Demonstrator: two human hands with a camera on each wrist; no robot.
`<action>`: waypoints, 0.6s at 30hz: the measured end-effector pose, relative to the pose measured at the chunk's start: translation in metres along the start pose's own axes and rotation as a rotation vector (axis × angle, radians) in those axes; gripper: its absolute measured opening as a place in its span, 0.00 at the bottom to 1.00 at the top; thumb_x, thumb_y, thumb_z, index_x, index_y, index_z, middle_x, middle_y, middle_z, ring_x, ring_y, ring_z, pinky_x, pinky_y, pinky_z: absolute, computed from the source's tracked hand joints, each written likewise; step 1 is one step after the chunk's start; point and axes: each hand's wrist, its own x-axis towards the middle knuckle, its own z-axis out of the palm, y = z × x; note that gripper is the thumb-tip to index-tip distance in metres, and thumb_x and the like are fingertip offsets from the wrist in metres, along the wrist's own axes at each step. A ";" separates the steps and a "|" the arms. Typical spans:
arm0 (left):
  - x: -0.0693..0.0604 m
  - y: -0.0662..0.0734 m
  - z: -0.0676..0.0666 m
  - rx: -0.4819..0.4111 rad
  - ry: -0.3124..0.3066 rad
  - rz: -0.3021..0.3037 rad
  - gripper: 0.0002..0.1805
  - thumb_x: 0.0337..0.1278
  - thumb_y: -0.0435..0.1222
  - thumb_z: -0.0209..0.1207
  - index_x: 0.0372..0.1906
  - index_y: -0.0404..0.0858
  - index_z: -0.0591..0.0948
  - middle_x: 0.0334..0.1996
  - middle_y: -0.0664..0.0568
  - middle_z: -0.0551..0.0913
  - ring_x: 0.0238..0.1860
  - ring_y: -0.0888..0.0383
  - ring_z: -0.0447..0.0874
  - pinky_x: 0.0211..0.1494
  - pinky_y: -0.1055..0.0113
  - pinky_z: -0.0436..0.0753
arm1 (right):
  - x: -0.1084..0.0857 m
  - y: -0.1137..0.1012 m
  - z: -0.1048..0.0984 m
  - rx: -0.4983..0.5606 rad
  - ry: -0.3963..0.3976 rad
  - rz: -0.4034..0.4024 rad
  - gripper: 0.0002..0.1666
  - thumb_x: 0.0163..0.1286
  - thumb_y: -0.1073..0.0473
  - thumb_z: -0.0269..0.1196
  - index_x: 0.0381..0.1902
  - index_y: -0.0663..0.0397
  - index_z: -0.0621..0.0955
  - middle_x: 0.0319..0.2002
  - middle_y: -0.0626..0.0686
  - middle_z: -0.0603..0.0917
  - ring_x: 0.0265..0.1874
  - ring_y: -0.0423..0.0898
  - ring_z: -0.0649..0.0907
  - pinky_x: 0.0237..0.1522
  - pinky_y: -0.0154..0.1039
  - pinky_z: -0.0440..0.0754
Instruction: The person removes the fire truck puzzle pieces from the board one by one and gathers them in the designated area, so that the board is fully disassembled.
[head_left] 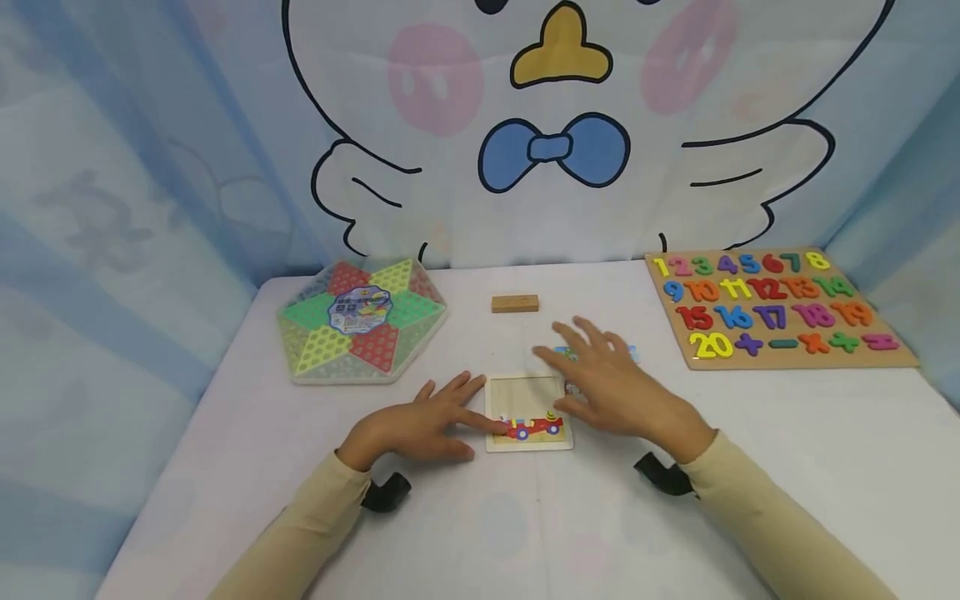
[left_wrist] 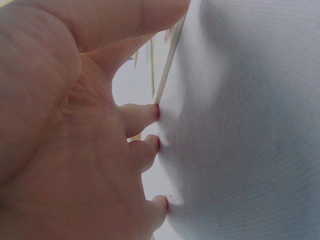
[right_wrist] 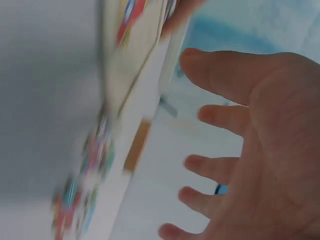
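Observation:
A small wooden puzzle tray [head_left: 525, 392] lies flat near the middle of the table, with a red car picture [head_left: 534, 428] along its lower part. My left hand [head_left: 423, 423] rests at the tray's left side, fingers spread, the index finger reaching over the rim onto the car's left end. In the left wrist view several fingertips [left_wrist: 154, 112] touch the white cloth beside the tray's edge. My right hand [head_left: 622, 390] hovers right of the tray with spread fingers and nothing held. Beneath it, partly hidden, lie colourful puzzle pieces [right_wrist: 97, 150], blurred in the right wrist view.
A wooden block [head_left: 515, 303] lies behind the tray. At the back left is a hexagonal board box [head_left: 360, 321] with coloured triangles. A number board [head_left: 772, 312] with coloured digits and signs lies at the back right. A printed curtain [head_left: 555, 217] hangs behind the table.

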 end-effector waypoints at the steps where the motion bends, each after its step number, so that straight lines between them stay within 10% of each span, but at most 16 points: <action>1: 0.001 -0.001 0.000 0.004 -0.001 0.000 0.27 0.70 0.40 0.63 0.70 0.62 0.76 0.83 0.43 0.43 0.82 0.43 0.30 0.74 0.30 0.34 | 0.005 -0.008 0.003 -0.007 -0.017 -0.036 0.38 0.66 0.49 0.72 0.72 0.50 0.74 0.73 0.65 0.67 0.74 0.67 0.61 0.66 0.69 0.65; 9: 0.006 0.001 0.000 -0.011 0.001 0.032 0.26 0.69 0.41 0.63 0.70 0.60 0.77 0.83 0.44 0.43 0.82 0.44 0.30 0.74 0.29 0.34 | 0.019 -0.039 0.024 0.048 -0.094 -0.205 0.22 0.63 0.56 0.74 0.55 0.53 0.84 0.53 0.58 0.80 0.55 0.56 0.76 0.52 0.52 0.80; 18: 0.000 0.000 -0.002 -0.027 -0.016 -0.005 0.27 0.69 0.40 0.64 0.70 0.58 0.78 0.83 0.43 0.42 0.82 0.44 0.28 0.74 0.30 0.33 | 0.023 -0.048 0.030 0.225 -0.167 -0.186 0.15 0.66 0.64 0.71 0.50 0.55 0.82 0.41 0.49 0.77 0.39 0.44 0.75 0.41 0.39 0.78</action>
